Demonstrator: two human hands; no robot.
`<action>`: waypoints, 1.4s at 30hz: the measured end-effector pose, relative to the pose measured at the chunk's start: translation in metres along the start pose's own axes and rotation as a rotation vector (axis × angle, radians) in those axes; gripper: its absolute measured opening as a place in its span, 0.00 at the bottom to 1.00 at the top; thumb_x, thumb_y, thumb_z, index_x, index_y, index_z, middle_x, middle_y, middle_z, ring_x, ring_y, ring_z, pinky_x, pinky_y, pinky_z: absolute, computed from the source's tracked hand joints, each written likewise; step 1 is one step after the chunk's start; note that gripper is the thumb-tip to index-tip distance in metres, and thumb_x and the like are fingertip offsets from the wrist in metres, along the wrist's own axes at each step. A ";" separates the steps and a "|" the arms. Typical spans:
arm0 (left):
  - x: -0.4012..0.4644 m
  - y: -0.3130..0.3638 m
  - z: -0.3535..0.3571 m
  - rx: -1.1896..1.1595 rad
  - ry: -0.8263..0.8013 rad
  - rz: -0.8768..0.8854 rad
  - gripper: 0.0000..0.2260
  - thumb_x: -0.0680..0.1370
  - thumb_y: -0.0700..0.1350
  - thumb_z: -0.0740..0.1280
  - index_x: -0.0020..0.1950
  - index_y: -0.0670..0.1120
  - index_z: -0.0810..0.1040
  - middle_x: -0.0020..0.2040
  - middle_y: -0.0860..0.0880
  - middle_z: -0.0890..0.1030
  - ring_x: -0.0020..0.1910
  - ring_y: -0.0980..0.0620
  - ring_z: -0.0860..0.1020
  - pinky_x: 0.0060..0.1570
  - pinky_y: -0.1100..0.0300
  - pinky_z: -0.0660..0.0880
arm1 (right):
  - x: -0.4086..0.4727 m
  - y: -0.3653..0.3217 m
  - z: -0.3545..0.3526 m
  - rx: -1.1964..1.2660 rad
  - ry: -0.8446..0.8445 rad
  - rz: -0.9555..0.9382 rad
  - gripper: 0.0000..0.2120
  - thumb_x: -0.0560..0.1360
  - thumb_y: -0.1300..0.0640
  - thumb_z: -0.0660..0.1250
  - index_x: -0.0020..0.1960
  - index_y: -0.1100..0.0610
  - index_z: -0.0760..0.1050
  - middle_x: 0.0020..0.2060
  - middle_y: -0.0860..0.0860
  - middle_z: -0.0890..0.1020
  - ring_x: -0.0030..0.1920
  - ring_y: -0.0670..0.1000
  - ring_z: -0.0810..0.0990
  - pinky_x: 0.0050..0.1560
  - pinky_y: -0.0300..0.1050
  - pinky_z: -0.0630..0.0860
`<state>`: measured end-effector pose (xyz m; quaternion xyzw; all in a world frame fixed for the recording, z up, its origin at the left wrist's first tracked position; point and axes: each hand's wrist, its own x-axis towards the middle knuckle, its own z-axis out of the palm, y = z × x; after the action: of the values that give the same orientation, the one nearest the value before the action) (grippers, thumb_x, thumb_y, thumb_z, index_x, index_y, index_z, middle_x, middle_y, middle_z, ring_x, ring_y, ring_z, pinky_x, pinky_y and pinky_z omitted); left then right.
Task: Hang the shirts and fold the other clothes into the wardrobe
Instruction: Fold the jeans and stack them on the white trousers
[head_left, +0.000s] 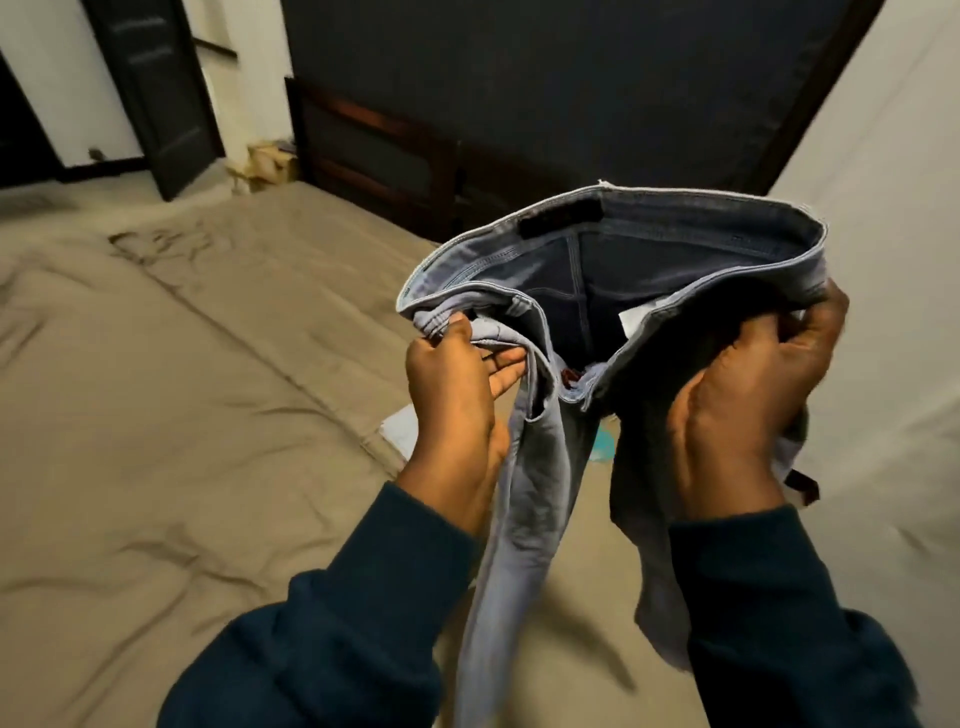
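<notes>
Tan-sheeted bed (182, 364), dark headboard (545, 93) (dim light)

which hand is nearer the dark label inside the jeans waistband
Left. The left hand grips the waistband just below-left of the dark label; the right hand holds the far right side.

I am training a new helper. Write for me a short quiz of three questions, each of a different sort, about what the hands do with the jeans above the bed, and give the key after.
1. True or false: the jeans lie folded flat on the bed.
2. Where does the left hand grip the jeans? A) at the waistband B) at a leg hem C) nowhere
3. Fill in: the right hand grips the other side of the ____.

Key:
1. False: both hands hold them up above the bed, waist open, legs hanging.
2. A
3. waistband
</notes>
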<state>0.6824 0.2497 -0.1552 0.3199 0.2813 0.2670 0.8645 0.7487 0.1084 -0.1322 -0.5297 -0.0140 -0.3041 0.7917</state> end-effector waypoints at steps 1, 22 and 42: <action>0.008 0.002 -0.008 -0.021 0.033 -0.013 0.08 0.85 0.41 0.58 0.59 0.38 0.73 0.22 0.53 0.75 0.32 0.47 0.82 0.39 0.52 0.84 | -0.005 0.009 0.012 0.012 0.016 -0.005 0.17 0.71 0.68 0.60 0.54 0.51 0.75 0.52 0.61 0.80 0.53 0.55 0.79 0.64 0.62 0.74; 0.113 -0.015 -0.538 -0.082 1.391 0.049 0.11 0.76 0.29 0.57 0.37 0.39 0.72 0.35 0.40 0.74 0.34 0.47 0.77 0.40 0.54 0.79 | -0.520 0.359 0.156 -0.368 -1.634 0.599 0.15 0.78 0.66 0.62 0.61 0.52 0.75 0.42 0.51 0.73 0.39 0.50 0.71 0.41 0.40 0.68; 0.277 -0.246 -0.504 -0.157 1.155 -0.517 0.17 0.80 0.48 0.69 0.65 0.40 0.77 0.54 0.36 0.82 0.47 0.39 0.82 0.46 0.52 0.82 | -0.288 0.587 -0.053 -1.358 -1.095 0.585 0.21 0.76 0.63 0.64 0.68 0.64 0.67 0.50 0.59 0.78 0.50 0.61 0.78 0.45 0.45 0.68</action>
<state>0.6140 0.4704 -0.7365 -0.0181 0.7496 0.1990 0.6310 0.7891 0.3467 -0.7417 -0.9334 -0.0707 0.2583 0.2388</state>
